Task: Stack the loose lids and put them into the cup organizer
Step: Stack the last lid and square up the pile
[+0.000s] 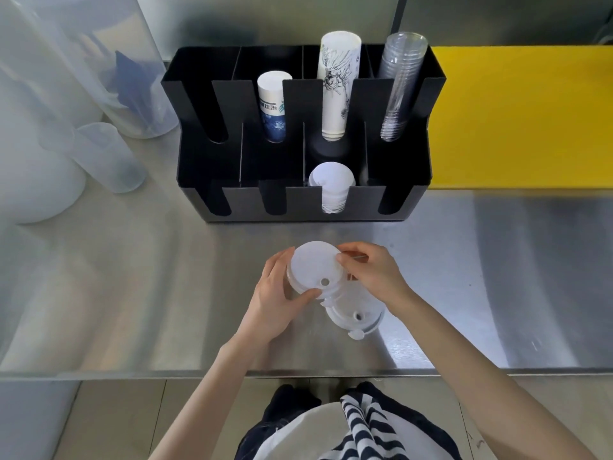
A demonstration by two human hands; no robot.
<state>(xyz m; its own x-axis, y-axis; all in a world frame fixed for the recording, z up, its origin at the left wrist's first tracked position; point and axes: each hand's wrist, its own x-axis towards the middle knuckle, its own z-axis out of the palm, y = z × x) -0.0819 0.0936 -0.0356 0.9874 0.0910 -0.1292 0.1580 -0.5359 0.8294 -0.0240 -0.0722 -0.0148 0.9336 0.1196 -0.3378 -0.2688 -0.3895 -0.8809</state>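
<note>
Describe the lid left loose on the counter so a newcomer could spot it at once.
Start at the black cup organizer on the steel counter and come toward the person. Just below the right hand lies a white lid. It alone lies flat on the counter; the lid stack sits gripped between both hands.

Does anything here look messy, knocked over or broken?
Nothing looks spilled or broken. The only loose item is one lid lying on the steel counter, partly under the lid stack held by both hands. In the black organizer, cups and lids sit in their slots.
</note>
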